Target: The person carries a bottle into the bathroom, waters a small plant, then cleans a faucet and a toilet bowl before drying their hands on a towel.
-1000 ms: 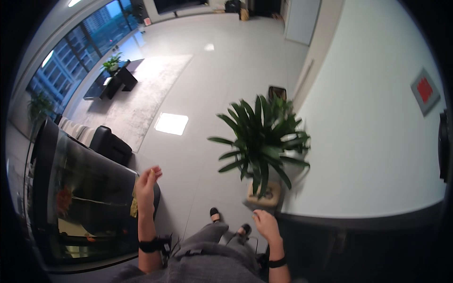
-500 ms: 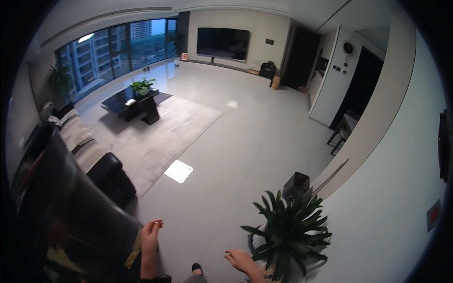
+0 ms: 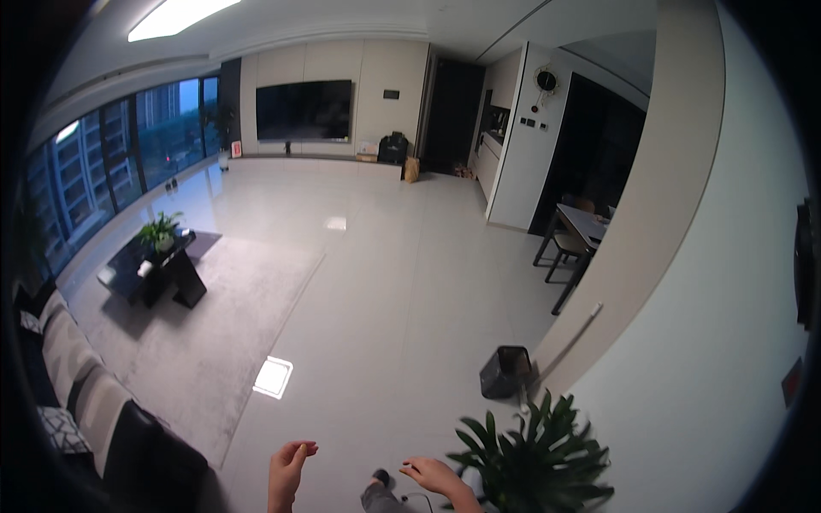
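My left hand (image 3: 286, 474) is raised at the lower middle, its thumb and fingertips brought together in a pinch. To its right, my right hand (image 3: 434, 477) points leftward with its fingers closed against the thumb. Tiny yellowish spots show at the fingertips, too small to name. A gap of floor separates the two hands. Nearest my right hand is a potted plant (image 3: 534, 462) with long dark green leaves. Between the hands and below them, my foot in a dark shoe (image 3: 380, 476) shows under a grey trouser leg.
A black waste bin (image 3: 505, 374) stands by the right wall beyond the plant. At left are a sofa (image 3: 98, 410), a pale rug (image 3: 227, 316) and a black coffee table (image 3: 175, 274) with a plant. A dining table (image 3: 586, 227) stands at right, a television (image 3: 304, 111) far ahead.
My view has swung right and up, so the room has shifted left. The large dark glossy surface at the left is out of view. Both hands stay pinched; the bin shows fully.
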A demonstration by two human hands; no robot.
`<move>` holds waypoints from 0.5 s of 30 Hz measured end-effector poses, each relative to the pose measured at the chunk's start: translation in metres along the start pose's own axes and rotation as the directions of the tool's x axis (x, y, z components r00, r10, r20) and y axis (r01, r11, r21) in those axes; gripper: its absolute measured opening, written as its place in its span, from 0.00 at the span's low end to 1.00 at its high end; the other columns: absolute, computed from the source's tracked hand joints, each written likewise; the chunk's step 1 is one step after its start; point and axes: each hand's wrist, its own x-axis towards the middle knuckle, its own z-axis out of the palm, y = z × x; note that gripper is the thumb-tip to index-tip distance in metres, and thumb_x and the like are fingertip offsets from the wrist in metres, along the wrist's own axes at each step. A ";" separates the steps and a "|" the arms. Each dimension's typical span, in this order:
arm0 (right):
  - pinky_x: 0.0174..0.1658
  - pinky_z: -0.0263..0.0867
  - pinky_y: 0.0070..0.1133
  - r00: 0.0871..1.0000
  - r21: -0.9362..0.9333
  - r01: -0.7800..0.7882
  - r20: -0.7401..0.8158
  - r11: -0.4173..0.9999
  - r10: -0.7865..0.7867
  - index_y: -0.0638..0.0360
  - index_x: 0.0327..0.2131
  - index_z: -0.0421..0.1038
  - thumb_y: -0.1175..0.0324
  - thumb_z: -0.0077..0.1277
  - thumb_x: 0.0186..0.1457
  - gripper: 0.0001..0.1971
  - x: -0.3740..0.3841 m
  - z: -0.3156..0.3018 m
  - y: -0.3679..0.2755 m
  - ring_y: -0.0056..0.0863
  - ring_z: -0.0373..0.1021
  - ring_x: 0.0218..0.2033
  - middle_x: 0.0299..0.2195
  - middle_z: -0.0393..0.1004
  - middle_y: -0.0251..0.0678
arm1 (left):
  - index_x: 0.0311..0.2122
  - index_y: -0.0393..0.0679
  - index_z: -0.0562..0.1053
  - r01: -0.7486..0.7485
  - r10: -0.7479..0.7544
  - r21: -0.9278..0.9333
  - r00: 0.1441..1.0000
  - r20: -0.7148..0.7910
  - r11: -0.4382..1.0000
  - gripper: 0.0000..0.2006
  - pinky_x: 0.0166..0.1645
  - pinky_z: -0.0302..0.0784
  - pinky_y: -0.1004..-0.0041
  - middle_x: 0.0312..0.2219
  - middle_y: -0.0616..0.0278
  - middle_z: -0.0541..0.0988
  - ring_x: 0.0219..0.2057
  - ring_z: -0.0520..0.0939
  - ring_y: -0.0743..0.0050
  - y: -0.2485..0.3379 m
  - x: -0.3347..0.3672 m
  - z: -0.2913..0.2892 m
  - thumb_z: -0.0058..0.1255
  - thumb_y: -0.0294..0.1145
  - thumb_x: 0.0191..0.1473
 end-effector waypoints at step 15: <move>0.43 0.66 0.29 0.991 -0.002 0.105 -0.079 0.995 -0.104 0.60 0.44 0.70 0.54 0.45 0.58 0.20 0.325 -0.189 0.010 0.40 0.70 0.40 0.39 0.73 0.43 | 0.38 0.31 0.74 0.037 -0.033 0.082 0.998 -0.051 0.996 0.13 0.46 0.73 0.71 0.31 0.53 0.80 0.36 0.80 0.68 0.038 0.408 0.047 0.44 0.32 0.58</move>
